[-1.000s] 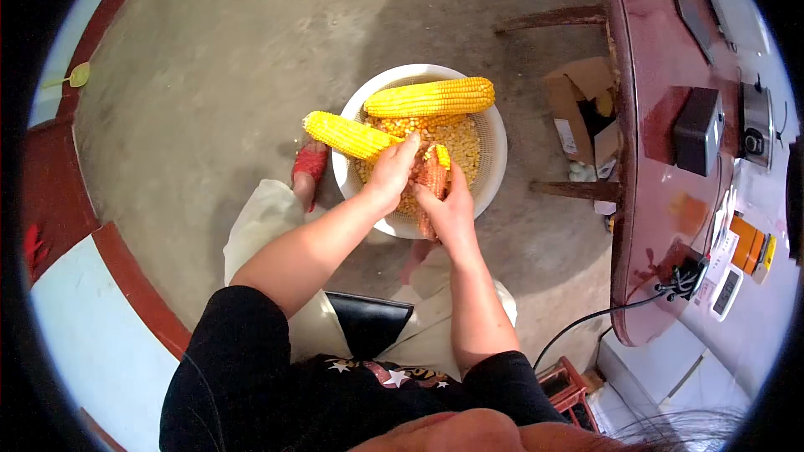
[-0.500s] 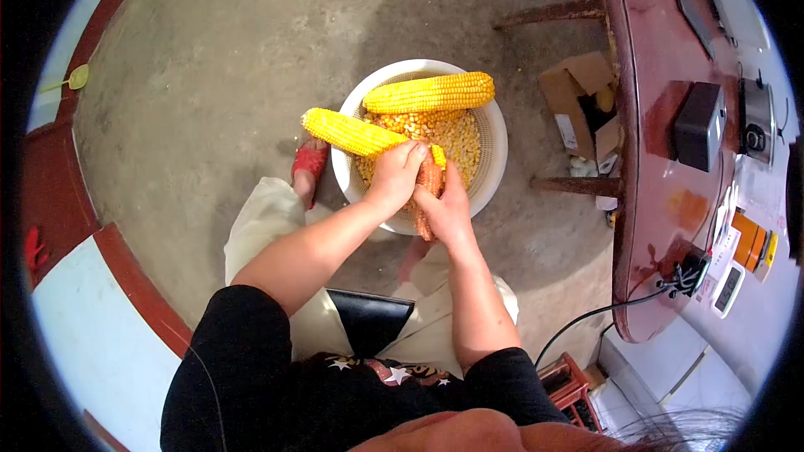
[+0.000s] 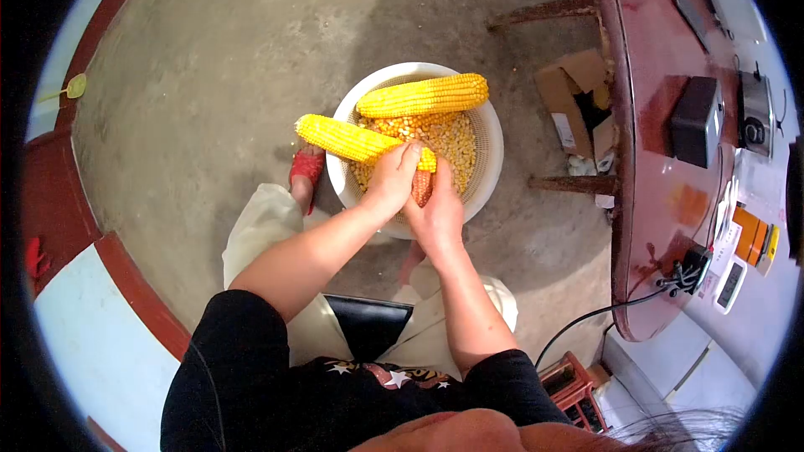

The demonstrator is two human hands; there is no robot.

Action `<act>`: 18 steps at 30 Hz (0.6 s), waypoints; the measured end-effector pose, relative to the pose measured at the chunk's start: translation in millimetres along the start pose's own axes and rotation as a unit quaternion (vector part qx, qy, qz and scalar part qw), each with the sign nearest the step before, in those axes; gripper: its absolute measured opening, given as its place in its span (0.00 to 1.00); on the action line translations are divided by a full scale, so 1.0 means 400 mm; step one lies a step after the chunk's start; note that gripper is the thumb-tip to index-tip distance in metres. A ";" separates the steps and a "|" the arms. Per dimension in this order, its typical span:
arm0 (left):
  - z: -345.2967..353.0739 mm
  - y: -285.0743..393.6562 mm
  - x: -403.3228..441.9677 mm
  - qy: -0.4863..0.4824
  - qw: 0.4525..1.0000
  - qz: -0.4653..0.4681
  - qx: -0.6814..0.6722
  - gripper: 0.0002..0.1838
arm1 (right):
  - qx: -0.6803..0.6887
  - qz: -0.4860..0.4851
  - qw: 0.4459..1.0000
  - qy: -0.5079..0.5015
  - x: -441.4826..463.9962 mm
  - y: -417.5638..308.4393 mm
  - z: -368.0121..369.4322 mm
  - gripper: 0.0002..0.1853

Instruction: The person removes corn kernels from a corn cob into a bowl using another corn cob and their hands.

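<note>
A white basket [image 3: 497, 146] on the floor holds loose corn kernels [image 3: 456, 144]. One full yellow cob [image 3: 423, 96] lies across its far side. Over the left rim slants another yellow cob [image 3: 343, 139], its right end at my fingers. My left hand [image 3: 394, 174] is closed at that end and touches my right hand. In my right hand [image 3: 439, 211] is a partly stripped cob [image 3: 422, 187], reddish below with yellow kernels at its top. The hands partly hide this cob and where the two cobs meet.
On the right stands a reddish table [image 3: 653, 142] with a black box [image 3: 697, 123], a cable and papers. An open cardboard box [image 3: 576, 105] sits beside its wooden legs. Red slippers [image 3: 306, 166] are on my feet.
The stripped cob has turned and sits lower between my hands, with less of its reddish lower end showing. My right hand has shifted slightly left. The view has shifted a little.
</note>
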State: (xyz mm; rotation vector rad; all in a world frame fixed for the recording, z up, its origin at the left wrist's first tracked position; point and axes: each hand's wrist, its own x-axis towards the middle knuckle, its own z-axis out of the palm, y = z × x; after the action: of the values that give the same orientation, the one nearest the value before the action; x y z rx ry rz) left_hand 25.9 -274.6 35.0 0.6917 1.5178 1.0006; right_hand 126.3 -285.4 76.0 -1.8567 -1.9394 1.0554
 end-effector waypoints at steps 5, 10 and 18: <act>-0.011 0.018 -0.011 0.042 0.994 0.057 0.084 0.21 | 0.072 0.026 0.997 -0.032 0.001 -0.011 -0.001 0.40; -0.008 0.013 -0.010 0.044 0.994 0.076 0.062 0.18 | 0.104 0.025 0.994 -0.032 0.000 -0.006 -0.003 0.40; -0.013 0.001 -0.009 0.043 0.994 0.068 0.077 0.14 | 0.151 0.046 0.987 -0.040 -0.002 0.001 0.012 0.40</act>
State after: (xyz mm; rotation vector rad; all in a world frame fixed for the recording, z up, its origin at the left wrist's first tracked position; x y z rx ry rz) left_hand 21.3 -278.6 37.2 0.8802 1.6533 1.0337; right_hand 123.8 -287.7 72.5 -1.7717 -1.6368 1.3849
